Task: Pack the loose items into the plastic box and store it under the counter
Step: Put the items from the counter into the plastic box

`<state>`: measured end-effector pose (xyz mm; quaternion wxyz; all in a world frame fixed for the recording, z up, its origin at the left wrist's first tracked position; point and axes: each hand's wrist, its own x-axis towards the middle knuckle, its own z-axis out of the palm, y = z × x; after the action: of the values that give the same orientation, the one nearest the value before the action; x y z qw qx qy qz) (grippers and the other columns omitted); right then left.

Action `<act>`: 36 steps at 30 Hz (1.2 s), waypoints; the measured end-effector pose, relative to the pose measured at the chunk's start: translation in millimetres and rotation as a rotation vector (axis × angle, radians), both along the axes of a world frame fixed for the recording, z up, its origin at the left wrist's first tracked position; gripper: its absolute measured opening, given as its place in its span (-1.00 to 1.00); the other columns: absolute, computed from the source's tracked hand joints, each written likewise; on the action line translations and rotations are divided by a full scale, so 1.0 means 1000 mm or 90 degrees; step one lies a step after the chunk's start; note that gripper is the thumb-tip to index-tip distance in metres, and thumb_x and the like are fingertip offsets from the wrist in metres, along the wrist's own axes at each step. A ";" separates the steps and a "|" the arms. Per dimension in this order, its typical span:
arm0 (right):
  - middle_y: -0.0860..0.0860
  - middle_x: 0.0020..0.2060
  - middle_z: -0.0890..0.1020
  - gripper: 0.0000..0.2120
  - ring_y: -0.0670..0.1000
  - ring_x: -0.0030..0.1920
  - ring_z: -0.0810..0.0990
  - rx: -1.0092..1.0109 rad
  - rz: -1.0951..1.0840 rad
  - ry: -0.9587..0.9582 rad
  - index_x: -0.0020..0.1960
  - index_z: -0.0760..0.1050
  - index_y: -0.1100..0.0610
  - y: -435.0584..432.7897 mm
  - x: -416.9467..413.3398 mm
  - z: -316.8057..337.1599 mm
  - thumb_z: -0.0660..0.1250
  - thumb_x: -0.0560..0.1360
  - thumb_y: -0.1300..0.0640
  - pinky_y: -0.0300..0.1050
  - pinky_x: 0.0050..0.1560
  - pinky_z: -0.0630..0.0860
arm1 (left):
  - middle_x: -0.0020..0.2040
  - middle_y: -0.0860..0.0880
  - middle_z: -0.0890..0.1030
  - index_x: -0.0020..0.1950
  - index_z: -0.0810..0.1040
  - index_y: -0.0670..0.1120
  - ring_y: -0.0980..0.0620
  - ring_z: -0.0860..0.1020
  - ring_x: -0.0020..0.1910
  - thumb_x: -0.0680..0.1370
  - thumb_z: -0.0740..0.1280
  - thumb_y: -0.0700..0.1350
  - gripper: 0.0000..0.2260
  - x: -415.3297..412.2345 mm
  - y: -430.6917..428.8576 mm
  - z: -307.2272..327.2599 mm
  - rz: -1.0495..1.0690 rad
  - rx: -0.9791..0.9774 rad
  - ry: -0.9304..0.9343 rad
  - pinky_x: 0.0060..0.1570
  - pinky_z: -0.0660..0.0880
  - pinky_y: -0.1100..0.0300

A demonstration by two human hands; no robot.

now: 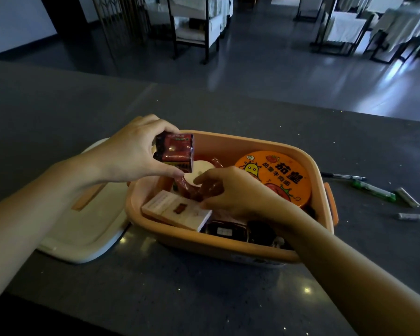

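An orange plastic box [228, 246] stands on the dark counter. Inside it lie an orange noodle cup [281, 175], a white carton [177, 209], red sausage packs [192, 192] and dark items at the front. My left hand [131, 154] holds a small dark red snack packet [175, 152] between thumb and fingers above the box's left end. My right hand [230, 190] reaches down into the box, its fingers curled on the sausage packs beside the white carton.
The box's cream lid [83, 221] lies on the counter to the left. A black pen [344, 177], a green pen [374, 190] and two batteries [409, 197] lie loose at the right. Beyond the counter's far edge is floor with chairs and tables.
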<state>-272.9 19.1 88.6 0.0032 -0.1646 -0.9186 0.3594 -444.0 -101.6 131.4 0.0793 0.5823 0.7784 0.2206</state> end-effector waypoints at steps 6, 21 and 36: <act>-0.04 0.20 0.52 -0.43 -0.09 0.06 0.48 0.052 0.140 -0.150 0.37 0.33 0.02 -0.006 0.007 -0.003 0.42 0.41 0.05 -0.33 -0.05 0.37 | 0.09 0.12 0.41 0.22 0.42 0.08 0.14 0.36 0.11 0.14 0.42 0.27 -0.31 0.000 0.007 0.001 -0.007 0.007 0.008 -0.03 0.29 0.37; 0.02 0.08 0.60 -0.63 -0.03 0.03 0.55 0.093 0.091 -0.097 0.26 0.47 0.11 -0.007 -0.006 -0.005 0.34 0.48 0.05 -0.17 0.03 0.51 | 0.10 0.13 0.41 0.22 0.42 0.09 0.16 0.37 0.12 0.17 0.45 0.23 -0.34 -0.002 0.004 0.003 -0.003 0.015 0.000 0.00 0.29 0.40; -0.01 0.01 0.55 -0.70 -0.14 -0.16 0.43 0.054 0.129 -0.070 0.23 0.46 0.10 -0.012 -0.021 -0.014 0.30 0.50 0.12 -0.41 -0.28 0.31 | 0.08 0.13 0.42 0.20 0.42 0.11 0.21 0.37 0.08 0.19 0.49 0.18 -0.38 -0.006 0.002 0.003 0.012 0.007 -0.027 -0.13 0.32 0.52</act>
<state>-293.5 7.3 74.2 -0.0763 -0.0898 -0.9437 0.3090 -449.9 -99.2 134.6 0.0902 0.5708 0.7807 0.2379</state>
